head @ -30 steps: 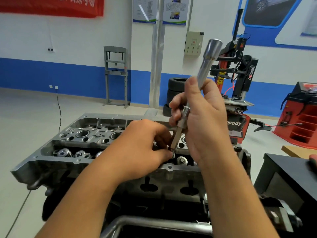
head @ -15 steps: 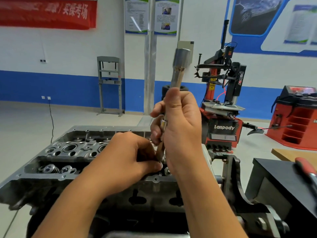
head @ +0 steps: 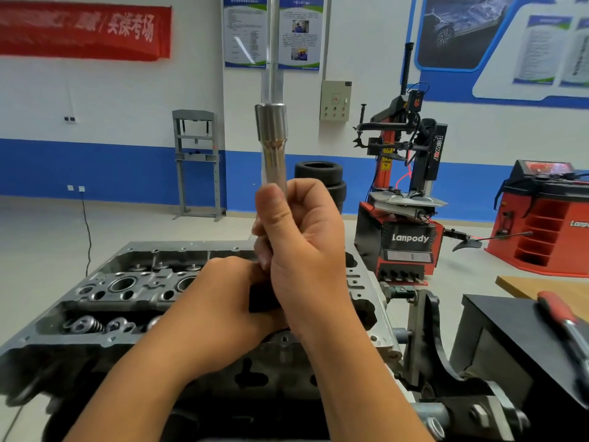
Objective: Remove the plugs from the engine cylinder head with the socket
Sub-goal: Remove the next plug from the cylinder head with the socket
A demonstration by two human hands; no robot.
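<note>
A long silver socket stands upright above the grey engine cylinder head, gripped in the fist of the right hand. The left hand curls beside its base; what it holds is hidden. A red-and-black tyre machine stands behind, stacked tyres beside it.

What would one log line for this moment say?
right hand: grips long silver metal socket, upright | left hand: at socket base, fingers hidden | grey metal cylinder head: below
</note>
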